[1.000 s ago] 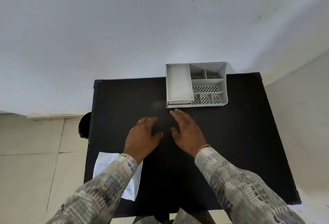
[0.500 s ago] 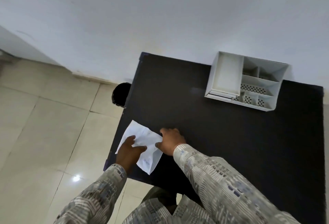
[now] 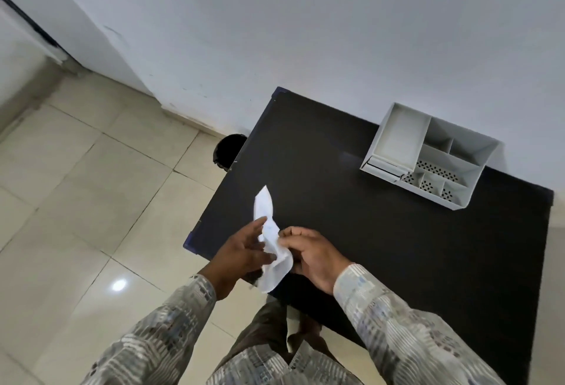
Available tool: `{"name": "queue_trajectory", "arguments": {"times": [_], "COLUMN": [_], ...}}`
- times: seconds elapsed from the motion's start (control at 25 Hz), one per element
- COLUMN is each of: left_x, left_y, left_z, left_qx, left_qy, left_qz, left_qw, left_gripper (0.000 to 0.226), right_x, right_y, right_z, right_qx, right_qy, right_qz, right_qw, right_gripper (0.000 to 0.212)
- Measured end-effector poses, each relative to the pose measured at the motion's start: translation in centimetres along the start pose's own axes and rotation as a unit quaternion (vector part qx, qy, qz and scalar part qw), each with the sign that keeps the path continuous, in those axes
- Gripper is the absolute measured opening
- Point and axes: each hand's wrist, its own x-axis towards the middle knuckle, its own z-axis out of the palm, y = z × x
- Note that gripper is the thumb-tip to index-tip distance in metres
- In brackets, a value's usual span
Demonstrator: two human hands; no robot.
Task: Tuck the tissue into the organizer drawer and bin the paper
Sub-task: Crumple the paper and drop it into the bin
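Head view. Paper (image 3: pixel 270 241), white and partly crumpled, is held off the surface (image 3: pixel 367 232) above its near-left corner, between both hands. Long axis runs roughly 11 to 5 o'clock; upper tip free, pointing toward 11.

Left hand (image 3: pixel 241 257): grip half open, fingers spread against the sheet's left side, cupping it. Right hand (image 3: pixel 308 254): grip closed, thumb and fingertips pinching the sheet's right edge.

Bin (image 3: pixel 229 152): dark, round, on the floor beside the surface's left edge, at about 11 o'clock from the hands; mostly hidden by the edge. Left hand lies nearer to it, so I judge it the likelier one for the drop.

Organizer (image 3: pixel 428 155) at 2 o'clock, far right; drawer (image 3: pixel 385 167) looks shut. Tissue not visible.
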Motion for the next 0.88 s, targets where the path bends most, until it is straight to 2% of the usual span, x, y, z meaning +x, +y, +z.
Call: {"name": "queue_trajectory", "arguments": {"times": [0.08, 0.16, 0.24, 0.32, 0.44, 0.48, 0.56, 0.6, 0.64, 0.68, 0.72, 0.76, 0.84, 0.88], "left_x": [-2.2, -4.7, -6.6, -8.0, -10.8, -11.6, -13.1, -13.8, -14.5, -14.9, -15.2, -15.3, -15.8, -16.3], "left_y": [1.5, 2.8, 3.8, 4.6, 5.1, 4.8, 4.1, 3.8, 3.6, 3.3, 2.9, 2.4, 1.6, 1.1], "left_z": [0.7, 1.6, 2.1, 1.9, -0.6, -1.8, -3.7, -4.3, -4.7, -5.5, -6.4, -7.6, -10.9, -12.9], "left_qx": [-0.058, -0.117, -0.18, -0.271, -0.42, -0.468, -0.52, -0.516, -0.489, -0.426, -0.357, -0.317, -0.263, -0.235], "left_qy": [-0.022, 0.034, 0.115, 0.149, 0.112, 0.102, 0.111, 0.111, 0.107, 0.119, 0.139, 0.169, 0.226, 0.24], "left_qz": [0.045, 0.08, 0.094, 0.097, 0.126, 0.129, 0.119, 0.112, 0.103, 0.108, 0.115, 0.123, 0.146, 0.162], "left_qw": [0.997, 0.989, 0.972, 0.946, 0.892, 0.868, 0.839, 0.842, 0.86, 0.89, 0.917, 0.925, 0.926, 0.928], "left_gripper": [0.044, 0.028, 0.022, 0.026, 0.027, 0.02, 0.025, 0.022, 0.012, 0.013, 0.02, 0.023, 0.032, 0.037], "right_x": [-2.9, -5.3, -7.2, -8.5, -10.1, -10.4, -10.8, -10.8, -10.5, -9.9, -9.2, -8.2, -5.5, -4.0], "right_y": [-1.5, -3.0, -4.4, -5.5, -6.2, -6.2, -5.6, -5.1, -4.6, -4.1, -3.8, -3.7, -3.5, -3.5], "right_z": [1.1, 2.6, 4.3, 5.7, 7.7, 8.5, 10.9, 12.3, 13.9, 15.8, 17.8, 19.8, 23.8, 25.8], "right_qx": [0.036, 0.02, -0.03, -0.069, -0.118, -0.152, -0.245, -0.264, -0.267, -0.265, -0.248, -0.214, -0.141, -0.137], "right_qy": [-0.034, -0.059, -0.053, 0.02, 0.137, 0.136, 0.063, 0.013, -0.027, -0.049, -0.049, -0.031, 0.015, 0.037], "right_qz": [-0.036, -0.078, -0.135, -0.196, -0.245, -0.238, -0.214, -0.217, -0.233, -0.256, -0.27, -0.26, -0.189, -0.157], "right_qw": [0.998, 0.995, 0.989, 0.978, 0.953, 0.95, 0.944, 0.94, 0.935, 0.928, 0.929, 0.941, 0.972, 0.977], "right_gripper": [0.021, 0.02, 0.019, 0.018, 0.018, 0.02, 0.039, 0.048, 0.052, 0.05, 0.044, 0.037, 0.023, 0.017]}}
